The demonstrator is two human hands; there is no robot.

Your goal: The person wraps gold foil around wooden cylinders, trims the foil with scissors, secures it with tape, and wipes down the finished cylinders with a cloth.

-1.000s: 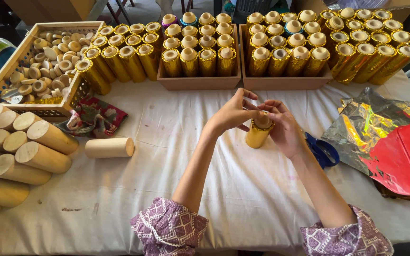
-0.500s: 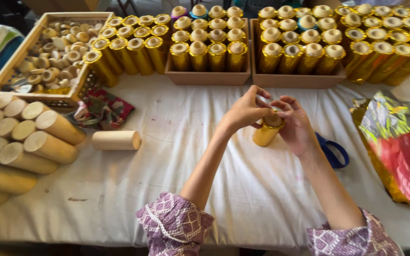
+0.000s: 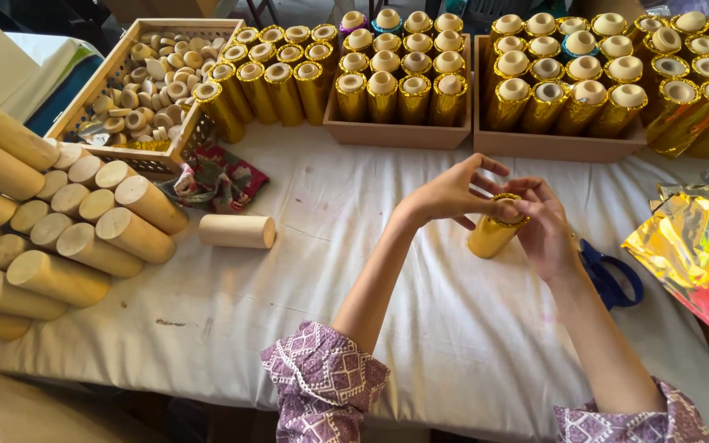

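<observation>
- Gold tube [image 3: 492,234] sits right of the frame's middle, just above the white worktop [image 3: 420,328], leaning up to the right.
- Your left hand [image 3: 453,195] pinches its top rim.
- Your right hand [image 3: 547,226] wraps its right side, equally close.

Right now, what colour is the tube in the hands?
Shiny gold foil; the tube is held between the left hand and right hand, in the head view.

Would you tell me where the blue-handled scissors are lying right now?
In the head view, the blue-handled scissors lie on the white cloth at right, partly hidden behind the right hand, between it and the gold foil sheet.
</observation>
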